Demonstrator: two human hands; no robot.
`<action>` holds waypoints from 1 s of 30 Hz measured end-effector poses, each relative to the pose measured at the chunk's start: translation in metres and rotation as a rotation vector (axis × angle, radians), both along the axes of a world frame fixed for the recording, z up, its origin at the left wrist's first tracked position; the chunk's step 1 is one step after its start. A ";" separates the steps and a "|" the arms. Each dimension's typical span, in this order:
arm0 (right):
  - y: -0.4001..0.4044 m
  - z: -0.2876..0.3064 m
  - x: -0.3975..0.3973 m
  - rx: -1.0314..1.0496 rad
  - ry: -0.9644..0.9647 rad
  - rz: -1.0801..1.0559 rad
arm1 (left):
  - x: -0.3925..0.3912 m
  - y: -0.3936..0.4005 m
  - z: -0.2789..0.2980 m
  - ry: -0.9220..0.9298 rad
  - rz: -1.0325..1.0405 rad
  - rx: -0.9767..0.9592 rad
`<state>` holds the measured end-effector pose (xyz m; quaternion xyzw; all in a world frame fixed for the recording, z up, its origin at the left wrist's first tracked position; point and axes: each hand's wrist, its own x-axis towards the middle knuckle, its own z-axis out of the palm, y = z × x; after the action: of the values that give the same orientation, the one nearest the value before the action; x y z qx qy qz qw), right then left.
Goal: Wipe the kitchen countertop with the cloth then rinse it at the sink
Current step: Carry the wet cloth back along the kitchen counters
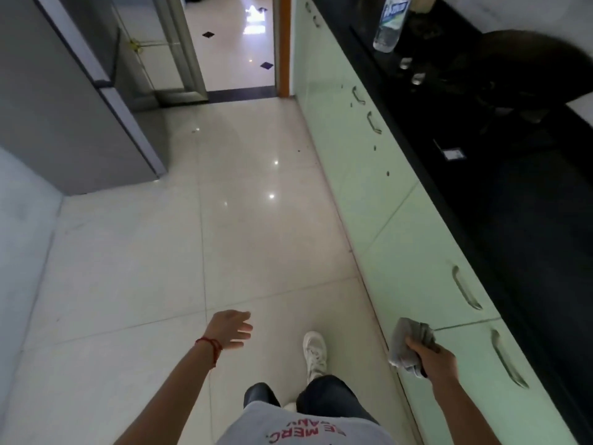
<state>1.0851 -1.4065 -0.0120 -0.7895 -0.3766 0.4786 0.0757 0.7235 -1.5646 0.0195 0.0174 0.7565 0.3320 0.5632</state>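
My right hand point(431, 356) grips a bunched grey cloth point(405, 343), held in front of the pale green cabinet doors, below the level of the counter. The black countertop point(526, 200) runs along the right side, above those cabinets. My left hand point(232, 329) hangs over the floor with fingers spread and nothing in it; a red string circles its wrist. No sink shows in this view.
A clear water bottle point(390, 24) stands on the counter at the far end, beside a dark wok point(526, 69) on a stove with two knobs. A grey fridge point(73, 101) stands at left. Glossy tiled floor point(256, 203) leads to a doorway point(237, 43).
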 end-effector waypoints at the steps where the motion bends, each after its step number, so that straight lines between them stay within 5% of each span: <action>1: 0.013 -0.006 -0.002 -0.018 -0.016 0.012 | -0.003 0.010 -0.002 0.002 0.003 -0.006; 9: 0.122 -0.017 -0.065 -0.067 -0.053 0.144 | -0.043 0.062 -0.019 -0.009 0.221 -0.136; 18: 0.242 -0.023 -0.239 -0.034 0.037 0.454 | -0.118 0.097 -0.050 -0.086 0.518 -0.264; 30: 0.426 -0.041 -0.424 0.003 -0.073 0.452 | -0.347 0.308 -0.038 -0.080 0.446 -0.203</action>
<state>0.6612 -0.9804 -0.0529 -0.7019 -0.5470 0.4540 -0.0459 0.3768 -1.2568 -0.0189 -0.2196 0.7481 0.3710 0.5045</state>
